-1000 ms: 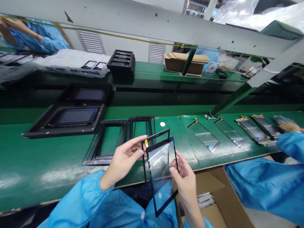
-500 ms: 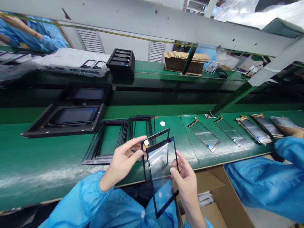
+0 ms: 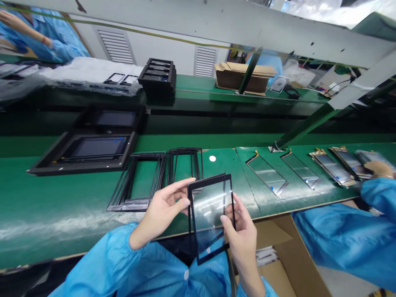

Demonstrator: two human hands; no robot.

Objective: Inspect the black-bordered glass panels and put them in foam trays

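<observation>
One glass panel, pinched by the right hand, overlaps a black frame, pinched by the left hand, above the worktop's near edge; more frames lie left, other panels right, along that edge.

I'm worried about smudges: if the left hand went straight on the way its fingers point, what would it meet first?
Most likely the glass panel, at its upper left edge, held in the right hand. The left hand holds the black frame behind it, though the depth between them is unclear.
</observation>
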